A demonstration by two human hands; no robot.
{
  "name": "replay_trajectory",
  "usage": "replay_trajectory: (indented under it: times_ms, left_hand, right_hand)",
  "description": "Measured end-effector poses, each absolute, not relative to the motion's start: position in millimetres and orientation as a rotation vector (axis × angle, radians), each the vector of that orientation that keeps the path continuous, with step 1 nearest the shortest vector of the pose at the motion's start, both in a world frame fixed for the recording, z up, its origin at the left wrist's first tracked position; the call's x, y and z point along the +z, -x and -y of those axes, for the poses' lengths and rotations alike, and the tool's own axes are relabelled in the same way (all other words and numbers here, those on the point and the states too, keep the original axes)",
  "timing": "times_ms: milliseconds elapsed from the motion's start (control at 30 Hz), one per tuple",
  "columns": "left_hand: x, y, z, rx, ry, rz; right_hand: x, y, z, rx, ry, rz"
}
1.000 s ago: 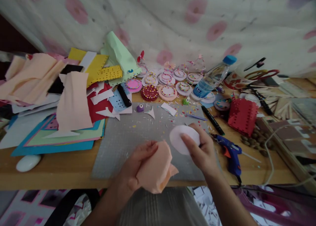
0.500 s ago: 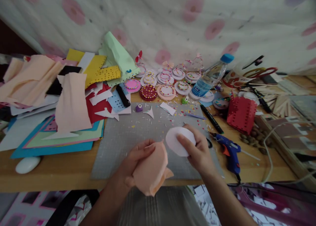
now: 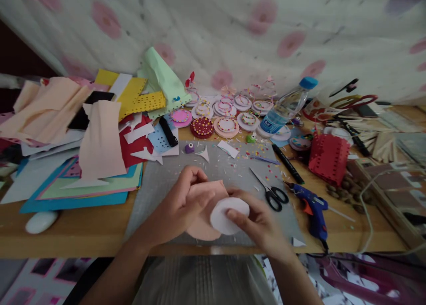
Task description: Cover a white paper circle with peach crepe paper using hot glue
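My left hand (image 3: 181,203) is closed on a peach sheet of paper (image 3: 203,216), pressing it onto the grey cutting mat (image 3: 159,194). My right hand (image 3: 256,223) pinches a white paper disc (image 3: 228,215) with thumb and fingers and holds it over the peach sheet, touching it. Both hands sit together near the mat's front edge. Black-handled scissors (image 3: 271,192) lie on the mat just right of my right hand.
A blue glue gun (image 3: 311,205) and a black pen (image 3: 288,163) lie at the right. A water bottle (image 3: 284,107), decorated paper discs (image 3: 226,125), a red perforated piece (image 3: 328,158) and stacked coloured paper (image 3: 83,163) crowd the back and left. A white mouse (image 3: 40,221) sits front left.
Both hands came together toward the mat's front. The peach sheet went from crumpled in the air to lying on the mat, and the white disc moved left onto it. The scissors now show.
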State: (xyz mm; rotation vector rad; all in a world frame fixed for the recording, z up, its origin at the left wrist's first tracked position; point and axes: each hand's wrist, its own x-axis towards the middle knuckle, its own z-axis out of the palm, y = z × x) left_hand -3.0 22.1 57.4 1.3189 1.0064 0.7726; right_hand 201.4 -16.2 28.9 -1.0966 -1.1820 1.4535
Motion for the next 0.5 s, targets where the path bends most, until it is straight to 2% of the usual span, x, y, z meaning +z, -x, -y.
replay_trajectory:
  times_ms: [200,367,500]
  left_hand:
    - [37.4,-9.3,-11.4,1.048,-0.967,-0.899]
    - [24.7,-26.0,10.0,1.075,-0.459,-1.099]
    - [21.4,-22.1,9.1,1.004,-0.244,-1.076]
  right_hand:
    - [12.5,-182.7,31.2,0.993,1.305,0.822]
    - [23.2,-181.7,52.0,1.115,1.233,1.357]
    - [35.9,-204.5,57.8,0.919,1.281,1.481]
